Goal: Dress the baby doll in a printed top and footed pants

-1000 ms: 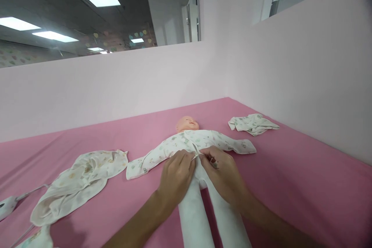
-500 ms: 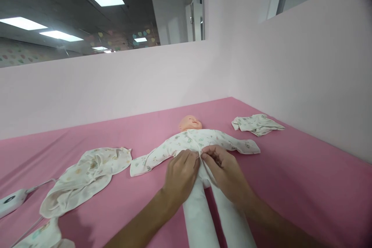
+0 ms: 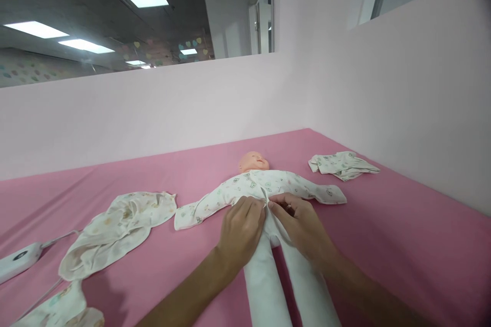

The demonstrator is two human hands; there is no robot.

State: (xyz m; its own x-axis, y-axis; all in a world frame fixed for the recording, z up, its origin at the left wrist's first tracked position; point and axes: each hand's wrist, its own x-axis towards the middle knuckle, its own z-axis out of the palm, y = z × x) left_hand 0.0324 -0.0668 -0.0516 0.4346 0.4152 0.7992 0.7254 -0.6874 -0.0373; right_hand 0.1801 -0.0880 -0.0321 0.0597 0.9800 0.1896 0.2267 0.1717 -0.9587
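A baby doll (image 3: 253, 161) lies on its back, its head toward the wall. It wears a white printed baby shirt (image 3: 230, 188) with both sleeves stretched out sideways, and its white legs (image 3: 266, 286) point toward me. At the doll's belly my left hand (image 3: 243, 227) is closed on the front edge of the shirt. My right hand (image 3: 297, 219) pinches the shirt front just beside it, thumb against fingers. The two sets of fingertips nearly touch; whatever fastening lies between them is too small and covered to make out.
A pink sheet (image 3: 172, 276) covers the surface. Crumpled printed cloth (image 3: 118, 230) lies at left, near a white controller (image 3: 21, 260) with a cord and another cloth piece (image 3: 63, 309). Folded printed clothing (image 3: 343, 164) sits at back right. Pale walls (image 3: 192, 107) stand behind and to the right.
The whole view has shifted slightly, so everything sits a little farther right. Both hands stay at the shirt front with almost the same grip.
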